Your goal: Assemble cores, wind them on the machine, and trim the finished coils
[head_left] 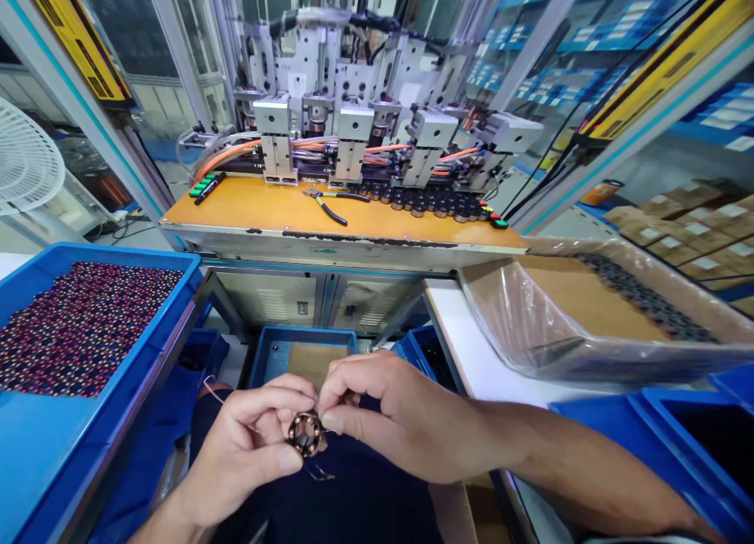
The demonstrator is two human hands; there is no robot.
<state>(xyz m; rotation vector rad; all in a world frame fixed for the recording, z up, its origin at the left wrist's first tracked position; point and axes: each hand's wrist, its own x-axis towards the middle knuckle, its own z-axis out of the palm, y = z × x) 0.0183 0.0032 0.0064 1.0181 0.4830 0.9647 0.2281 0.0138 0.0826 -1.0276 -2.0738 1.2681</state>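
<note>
My left hand [244,442] grips a small round motor stator [305,434] with copper windings, thumb below and fingers behind it. The stator's open ring faces me. Thin copper wire ends [320,474] hang below it, and another loose wire [212,388] sticks up behind my left hand. My right hand [382,410] is closed in a pinch at the stator's upper right edge. What sits between its fingertips is too small to make out, and some of its fingers are hidden. Both hands are above my lap.
A blue tray [194,263] of stators stands left. Ahead, an orange bench [259,214] carries a winding machine [353,124], pliers [330,206] and a row of dark parts [418,198]. At right, a plastic-lined box [530,348] holds dark parts. A blue bin [306,334] sits low ahead.
</note>
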